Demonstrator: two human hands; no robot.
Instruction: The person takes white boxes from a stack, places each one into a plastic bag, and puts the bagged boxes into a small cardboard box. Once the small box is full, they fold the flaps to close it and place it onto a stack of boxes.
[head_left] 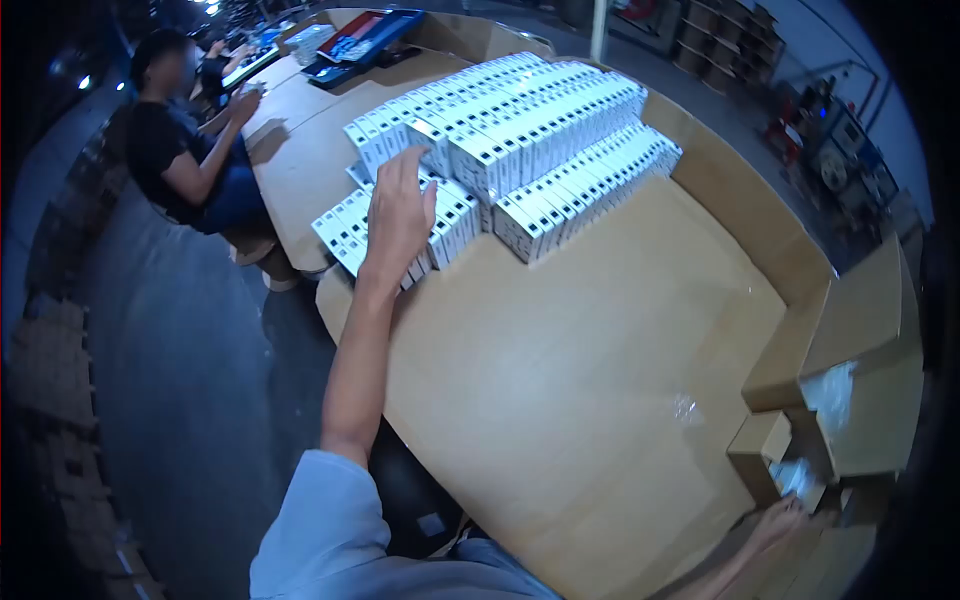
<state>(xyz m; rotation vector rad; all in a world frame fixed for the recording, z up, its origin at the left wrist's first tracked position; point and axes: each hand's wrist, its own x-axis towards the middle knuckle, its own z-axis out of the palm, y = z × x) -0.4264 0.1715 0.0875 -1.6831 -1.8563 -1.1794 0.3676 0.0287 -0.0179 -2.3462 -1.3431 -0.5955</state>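
My left hand (400, 215) reaches out over the near left part of a stack of small white boxes (540, 110). Its fingers are bent, with thumb and fingertips apart, right at a white box (428, 137) that sits slightly askew on the upper layer. Below the wrist lies a lower row of the same boxes (455, 225). At the lower right, my right hand (780, 522) is at a cardboard carton, its fingers closed at a crumpled clear plastic bag (793, 478). Part of that hand is blurred.
The brown cardboard-covered table (560, 370) has a raised cardboard edge (730, 210) on the right. An open carton (860, 310) holds more clear plastic. Blue and red trays (365, 45) stand at the back. A person in dark clothes (185, 150) sits at the far left.
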